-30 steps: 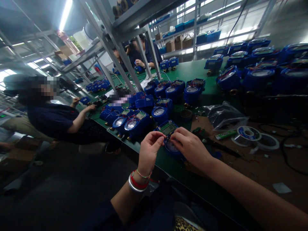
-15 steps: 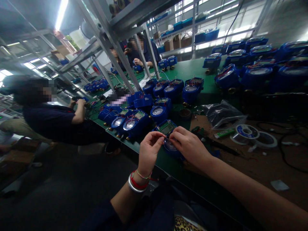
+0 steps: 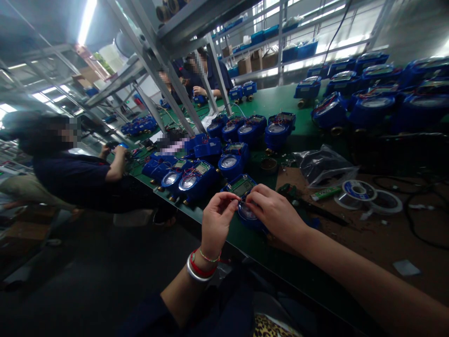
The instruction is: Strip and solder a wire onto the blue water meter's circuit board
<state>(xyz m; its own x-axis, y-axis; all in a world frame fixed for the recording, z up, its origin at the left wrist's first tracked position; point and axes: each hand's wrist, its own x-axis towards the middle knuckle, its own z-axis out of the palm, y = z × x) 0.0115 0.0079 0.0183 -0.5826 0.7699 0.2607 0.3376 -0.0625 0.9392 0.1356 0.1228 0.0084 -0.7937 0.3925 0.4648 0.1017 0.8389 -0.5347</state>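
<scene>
A blue water meter (image 3: 248, 213) with a round glass dial lies on the green bench right in front of me. A green circuit board with a grey display (image 3: 242, 187) sits at its far end. Over the meter's left side, my left hand (image 3: 216, 220) pinches thumb and forefinger together at something too small to make out. Close by, my right hand (image 3: 271, 206) has its fingers curled down on the right side of the dial and board. What its fingertips grip, if anything, is hidden beneath them.
Several blue meters (image 3: 189, 180) stand left of and beyond my hands, more (image 3: 372, 110) at the far right. On a brown board lie solder spools (image 3: 358, 191), a green tube (image 3: 326, 193) and a clear plastic bag (image 3: 322, 166). A co-worker (image 3: 77, 173) sits at left.
My hands keep almost the same pose over the meter. The whole view has shifted very slightly. A blue part now shows at the left co-worker's hands.
</scene>
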